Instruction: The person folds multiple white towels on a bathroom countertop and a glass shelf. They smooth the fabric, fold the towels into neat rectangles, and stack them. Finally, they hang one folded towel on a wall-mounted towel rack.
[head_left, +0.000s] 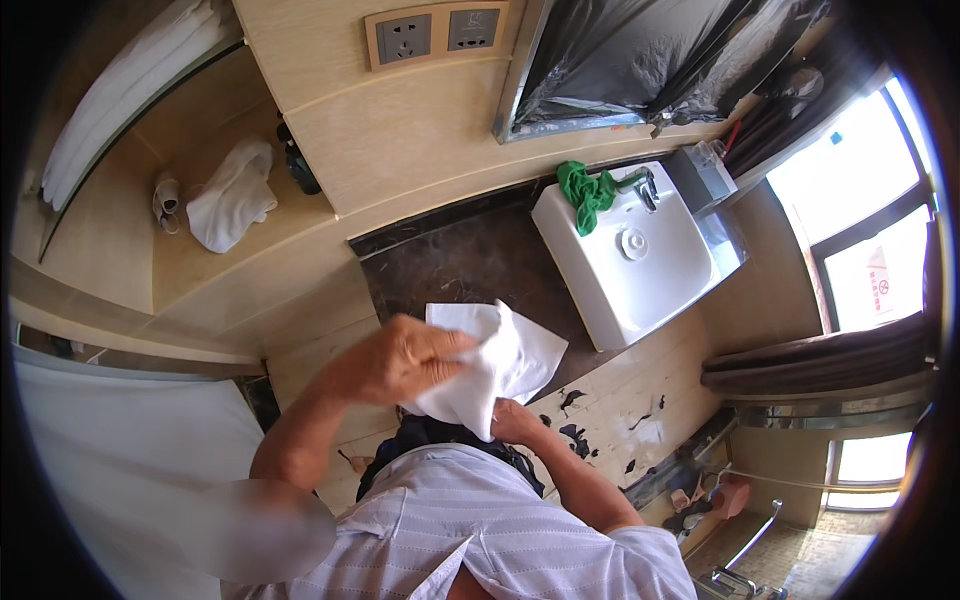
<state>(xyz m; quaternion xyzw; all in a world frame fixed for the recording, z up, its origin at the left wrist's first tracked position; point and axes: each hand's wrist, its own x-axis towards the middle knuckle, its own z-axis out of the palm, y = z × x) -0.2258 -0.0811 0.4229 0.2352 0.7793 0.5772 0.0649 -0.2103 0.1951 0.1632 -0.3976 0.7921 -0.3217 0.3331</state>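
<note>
A white cloth (504, 360), probably a towel, is folded over itself in front of my body, above the edge of a dark stone countertop. The fingers of my left hand (412, 358) lie together on its left side and grip it; part of the fingertips is lost in its folds. My right hand (514, 421) is closed around the lower edge, close to my waist. To the right, a white rectangular washbasin (667, 262) stands on the dark countertop (450, 262). Draped over the basin's back left corner, beside the metal faucet (645, 189), is a green cloth (585, 193).
A wall niche holds a crumpled white cloth (232, 196), a hair dryer (166, 201) and a dark bottle (298, 161). Black scraps (577, 439) litter the tiled floor. Beyond the basin stands a grey box (701, 180). Dark plastic film (622, 60) hangs within a metal frame.
</note>
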